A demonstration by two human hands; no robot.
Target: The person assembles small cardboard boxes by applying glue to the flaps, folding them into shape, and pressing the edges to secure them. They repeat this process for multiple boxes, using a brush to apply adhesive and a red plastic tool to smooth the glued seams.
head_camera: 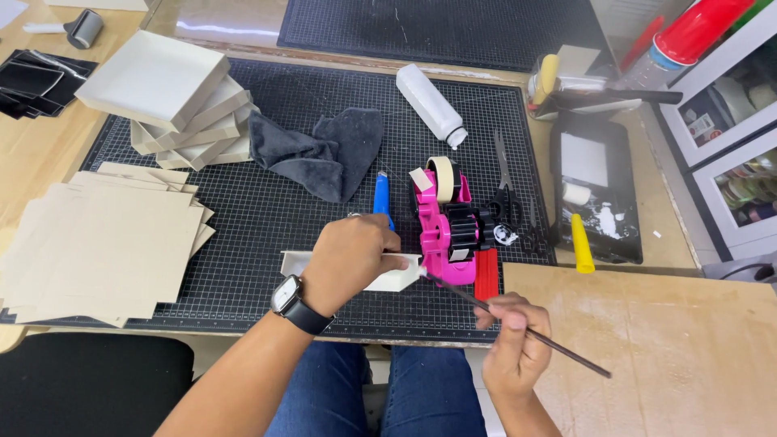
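Observation:
My left hand (350, 260), with a wristwatch on the wrist, presses down on a shallow white box tray (396, 275) lying on the black grid cutting mat (267, 235). My right hand (511, 344) grips a thin dark stick (558, 350) like a pencil; its tip touches the tray's right corner. Just beyond stands a pink tape dispenser (441, 222) with a roll of beige tape.
A stack of white box trays (174, 97) sits at the back left, flat card sheets (105, 243) at the left. A grey cloth (324, 154), white bottle (430, 105), blue knife (381, 198), scissors (506, 190), red block (486, 273) and black glue tray (595, 190) surround the work spot.

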